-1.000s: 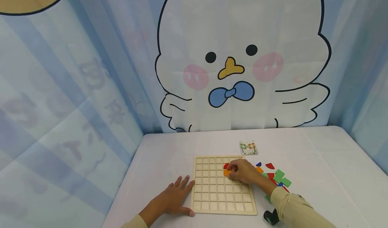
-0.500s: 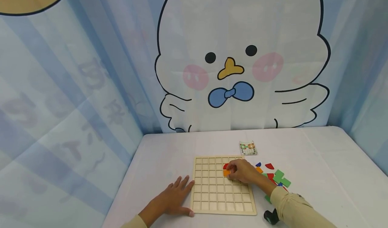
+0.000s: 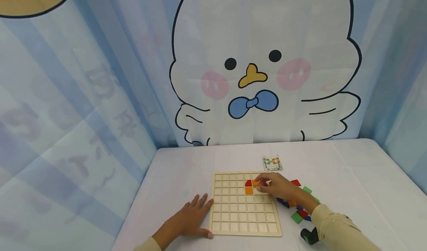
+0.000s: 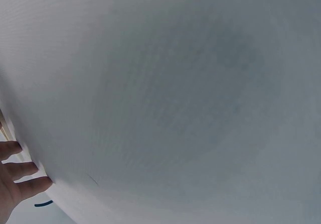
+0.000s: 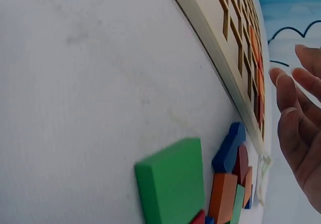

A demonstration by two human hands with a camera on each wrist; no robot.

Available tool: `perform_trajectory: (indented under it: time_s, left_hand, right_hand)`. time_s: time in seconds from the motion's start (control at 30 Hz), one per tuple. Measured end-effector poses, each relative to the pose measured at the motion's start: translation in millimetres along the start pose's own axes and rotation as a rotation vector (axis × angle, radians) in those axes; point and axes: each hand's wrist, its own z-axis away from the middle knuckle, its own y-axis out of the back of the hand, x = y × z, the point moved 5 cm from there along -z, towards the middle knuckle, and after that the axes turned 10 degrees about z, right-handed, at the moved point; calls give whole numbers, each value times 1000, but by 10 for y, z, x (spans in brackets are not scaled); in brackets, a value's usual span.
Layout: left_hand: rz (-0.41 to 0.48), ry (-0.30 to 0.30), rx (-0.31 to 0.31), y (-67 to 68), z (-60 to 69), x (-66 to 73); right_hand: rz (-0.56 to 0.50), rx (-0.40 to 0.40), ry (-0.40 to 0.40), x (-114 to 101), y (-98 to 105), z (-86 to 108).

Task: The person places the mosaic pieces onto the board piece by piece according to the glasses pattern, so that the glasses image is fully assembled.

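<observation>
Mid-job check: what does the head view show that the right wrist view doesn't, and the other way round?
Head view only: the left hand, spread at the board's left edge, the black object at lower right, and the printed bow tie.
Right wrist view only: the palm side of the right hand, with no piece visible in it, and the side face of the nearest green piece.
Both: the right hand, the board with red and orange pieces on it, and loose pieces beside it.
</observation>
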Motion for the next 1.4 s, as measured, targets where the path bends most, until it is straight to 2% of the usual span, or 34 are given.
perform_trajectory:
  time_s: [0.1, 0.3, 0.4, 0.57, 0.8, 1.07, 1.4]
  left_hand:
    - [6, -1, 0, -1, 4, -3]
    - [-1, -15, 6, -13, 4, -12]
    - [1, -16, 6, -13, 5, -17]
    - [8, -12, 0, -5, 5, -11]
    - [-2, -19, 5, 0, 8, -4]
    - [10, -8, 6, 2, 8, -5]
    - [5, -7, 8, -6, 4, -14]
  right_hand:
    - [0, 14, -44, 92, 109, 62]
    - [3, 76, -214, 366, 342, 227]
    - [4, 96, -261, 488, 427, 314]
    - [59, 129, -281, 668, 530, 447]
    - [120, 175, -363, 866, 601, 555]
    - [235, 140, -396, 933, 608, 582]
    - [232, 132, -380, 952, 599, 589]
